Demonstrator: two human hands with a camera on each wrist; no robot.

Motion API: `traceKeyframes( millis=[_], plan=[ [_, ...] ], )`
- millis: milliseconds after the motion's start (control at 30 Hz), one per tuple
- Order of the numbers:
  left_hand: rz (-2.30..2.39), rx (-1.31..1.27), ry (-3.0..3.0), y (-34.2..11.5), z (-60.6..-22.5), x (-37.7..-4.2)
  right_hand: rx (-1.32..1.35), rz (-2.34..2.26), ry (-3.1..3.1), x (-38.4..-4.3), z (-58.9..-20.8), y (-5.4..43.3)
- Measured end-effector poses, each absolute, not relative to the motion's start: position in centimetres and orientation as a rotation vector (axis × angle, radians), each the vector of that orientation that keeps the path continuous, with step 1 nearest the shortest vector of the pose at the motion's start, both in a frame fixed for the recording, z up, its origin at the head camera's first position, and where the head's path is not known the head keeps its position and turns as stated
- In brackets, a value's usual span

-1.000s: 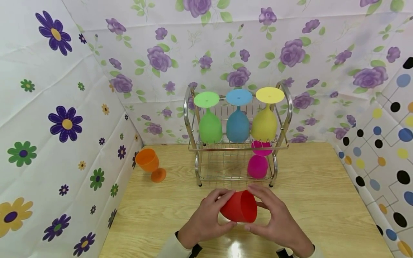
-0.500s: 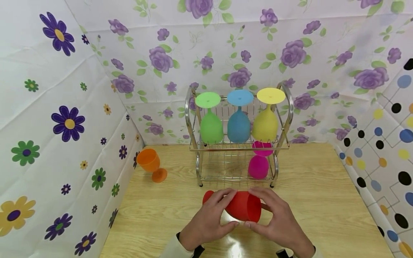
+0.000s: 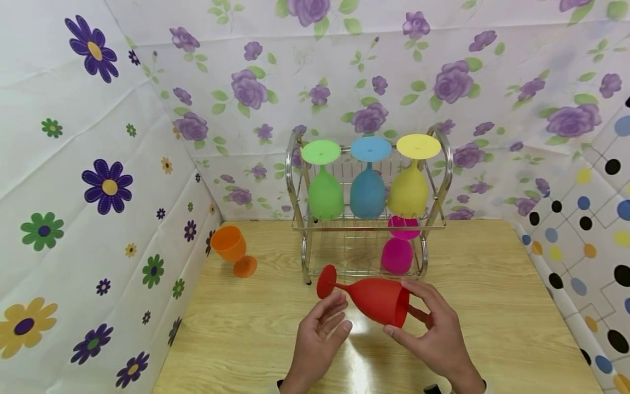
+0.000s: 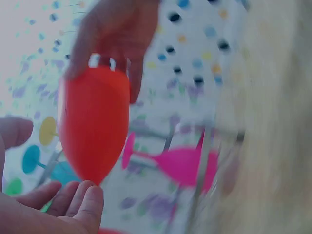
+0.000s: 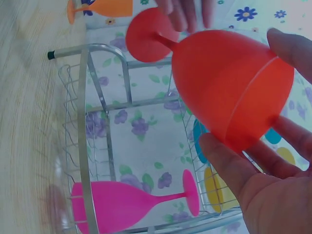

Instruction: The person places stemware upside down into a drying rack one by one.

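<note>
A red plastic goblet point(image 3: 376, 300) lies sideways in the air in front of the rack, its foot to the left and its mouth to the right. My right hand point(image 3: 438, 331) holds it by the rim end of the bowl, thumb on the near side and fingers on the far side. My left hand point(image 3: 320, 340) is below the stem with relaxed fingers, not wrapped round anything. In the left wrist view, the left fingertips point(image 4: 92, 197) are right at the narrow bottom of the red bowl. The right wrist view shows the foot and thin stem close to the left fingers.
A two-tier metal dish rack point(image 3: 325, 229) stands behind the hands. Upside down on its top tier are green point(image 3: 326, 194), blue point(image 3: 367, 196) and yellow point(image 3: 408, 192) goblets. A magenta goblet point(image 3: 397, 255) is on the lower tier, right side. An orange goblet point(image 3: 229, 243) stands on the table at left.
The left hand has let go of the red goblet and moved down from it, uncovering the stem and foot. The right hand, still holding the bowl, has shifted slightly right.
</note>
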State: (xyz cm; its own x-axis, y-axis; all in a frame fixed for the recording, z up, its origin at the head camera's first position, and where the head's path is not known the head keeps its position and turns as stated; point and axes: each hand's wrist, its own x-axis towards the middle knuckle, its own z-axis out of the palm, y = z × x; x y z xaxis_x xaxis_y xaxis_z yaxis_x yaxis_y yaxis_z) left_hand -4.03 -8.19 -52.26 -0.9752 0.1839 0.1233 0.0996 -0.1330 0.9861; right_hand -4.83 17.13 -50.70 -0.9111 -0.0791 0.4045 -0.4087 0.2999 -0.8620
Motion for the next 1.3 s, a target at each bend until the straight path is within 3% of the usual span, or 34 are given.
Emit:
traceKeyframes(
  millis=[200,500,967,1300],
  plan=[
    [2.484,0.144,1.356,-7.2,-52.9,-4.2,0.477,1.909,-2.073,-4.8,-50.8,16.8],
    [2.617,0.243,1.037,-6.1,-53.2,-5.2,0.511,2.167,-1.938,-4.4,-51.1,15.7],
    [2.683,0.189,1.032,-5.8,-52.9,-5.8,0.472,2.178,-1.973,-4.2,-51.6,15.1],
    [2.664,0.218,1.418,-6.9,-53.2,-7.3,0.522,2.084,-2.032,-5.6,-52.3,16.9]
  ],
)
